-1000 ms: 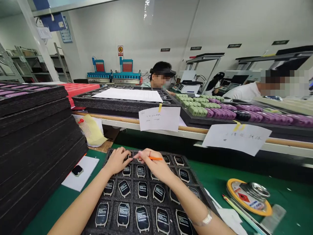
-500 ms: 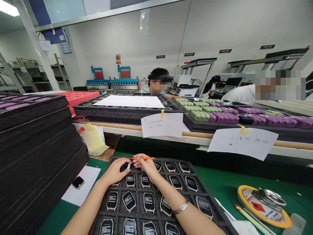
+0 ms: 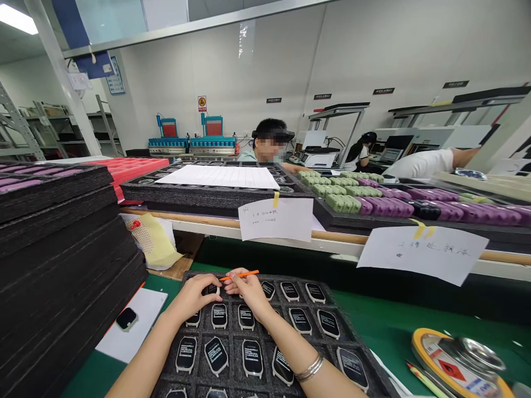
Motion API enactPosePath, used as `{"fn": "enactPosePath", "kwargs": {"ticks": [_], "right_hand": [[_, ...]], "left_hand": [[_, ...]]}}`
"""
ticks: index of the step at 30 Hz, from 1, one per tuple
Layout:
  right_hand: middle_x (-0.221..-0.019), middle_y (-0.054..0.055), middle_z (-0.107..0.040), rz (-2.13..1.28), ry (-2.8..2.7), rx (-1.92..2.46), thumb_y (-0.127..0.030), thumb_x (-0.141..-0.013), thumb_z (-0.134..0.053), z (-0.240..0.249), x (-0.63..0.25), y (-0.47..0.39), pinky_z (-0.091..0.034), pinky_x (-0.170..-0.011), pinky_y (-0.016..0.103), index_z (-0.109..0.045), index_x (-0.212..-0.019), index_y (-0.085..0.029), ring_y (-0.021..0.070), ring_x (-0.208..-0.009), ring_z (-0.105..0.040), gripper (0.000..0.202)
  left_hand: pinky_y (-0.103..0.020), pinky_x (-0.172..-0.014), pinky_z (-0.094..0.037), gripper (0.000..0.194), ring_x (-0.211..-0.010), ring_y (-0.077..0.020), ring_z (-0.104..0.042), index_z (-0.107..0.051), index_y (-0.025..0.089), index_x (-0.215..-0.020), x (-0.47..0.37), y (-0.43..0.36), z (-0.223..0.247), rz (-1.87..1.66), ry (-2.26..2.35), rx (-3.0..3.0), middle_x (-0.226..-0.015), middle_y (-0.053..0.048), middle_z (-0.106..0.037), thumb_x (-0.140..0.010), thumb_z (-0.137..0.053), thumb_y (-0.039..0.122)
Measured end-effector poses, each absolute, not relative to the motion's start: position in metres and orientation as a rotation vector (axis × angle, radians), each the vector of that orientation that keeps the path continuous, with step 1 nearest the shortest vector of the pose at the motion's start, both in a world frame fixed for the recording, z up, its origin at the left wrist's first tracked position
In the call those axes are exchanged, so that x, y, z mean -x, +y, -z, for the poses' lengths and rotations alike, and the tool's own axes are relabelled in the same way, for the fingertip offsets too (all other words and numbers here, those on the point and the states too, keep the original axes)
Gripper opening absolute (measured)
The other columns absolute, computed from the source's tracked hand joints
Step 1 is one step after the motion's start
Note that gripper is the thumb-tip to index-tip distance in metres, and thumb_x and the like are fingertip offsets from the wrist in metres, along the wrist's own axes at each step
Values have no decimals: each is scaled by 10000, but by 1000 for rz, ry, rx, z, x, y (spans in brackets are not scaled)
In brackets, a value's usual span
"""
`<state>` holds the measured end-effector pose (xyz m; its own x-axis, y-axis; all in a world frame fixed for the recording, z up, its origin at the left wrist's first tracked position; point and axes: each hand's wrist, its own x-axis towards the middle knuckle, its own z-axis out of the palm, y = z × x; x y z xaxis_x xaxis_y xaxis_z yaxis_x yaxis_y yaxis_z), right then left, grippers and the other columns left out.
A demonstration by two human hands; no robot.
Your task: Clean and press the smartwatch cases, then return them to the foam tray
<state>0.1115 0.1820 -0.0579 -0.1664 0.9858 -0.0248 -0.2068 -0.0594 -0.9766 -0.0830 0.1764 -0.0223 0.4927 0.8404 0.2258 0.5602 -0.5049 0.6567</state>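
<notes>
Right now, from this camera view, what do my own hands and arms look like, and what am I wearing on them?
Your left hand and right hand are gloveless, and no sleeves show on either forearm. A shiny silver-coloured bracelet with several bands circles your right forearm; no bracelet shows on the left.

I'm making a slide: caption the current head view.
Left hand grips a watch at a foam tray; right hand holds an orange tool.
</notes>
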Motion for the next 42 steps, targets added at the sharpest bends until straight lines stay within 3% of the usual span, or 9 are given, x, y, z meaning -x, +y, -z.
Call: {"fn": "enactPosePath", "kwargs": {"ticks": [6,9,21,29,42], "right_hand": [[-949,31,-678,-1459,-1197,1021,-333,-978,-618,56,-111,180,-584,-721,330,-646,-1033,-133,151,-782,-669,209],[-939,28,-677,-1455,-1211,1026,-326,-977,-620,57,-111,180,-584,-709,322,-646,-1022,-132,148,-775,-668,200],[-932,25,-675,-1441,-1211,1012,-317,-978,-621,61,-111,183,-585,-688,309,-643,-1026,-132,141,-755,-665,193],[-934,26,-675,-1420,-1222,1019,-324,-979,-618,63,-111,182,-586,-696,316,-642,-1037,-132,145,-761,-667,201],[-970,35,-680,-1409,-1285,983,-321,-977,-622,64,-109,182,-588,-713,325,-643,-1046,-132,149,-782,-672,203]], "left_hand": [[-403,-1009,-502,533,-1127,-248,-666,-556,267,-1195,85,177,29,-813,1268,-2074,-1151,-40,-722,-727,-809,276],[-414,-1044,-488,600,-1146,-246,-664,-549,268,-1251,84,176,30,-824,1270,-2034,-1177,-46,-724,-712,-811,249],[-444,-1083,-462,495,-1178,-276,-647,-671,264,-1192,82,174,28,-825,1265,-2051,-1265,-52,-708,-713,-791,234],[-506,-1066,-446,462,-1163,-267,-638,-654,178,-1194,83,176,30,-792,1246,-2085,-1257,-97,-693,-754,-788,226],[-470,-1043,-469,411,-1133,-259,-657,-670,218,-1148,87,178,33,-805,1258,-2063,-1222,-72,-715,-757,-781,276]]}}
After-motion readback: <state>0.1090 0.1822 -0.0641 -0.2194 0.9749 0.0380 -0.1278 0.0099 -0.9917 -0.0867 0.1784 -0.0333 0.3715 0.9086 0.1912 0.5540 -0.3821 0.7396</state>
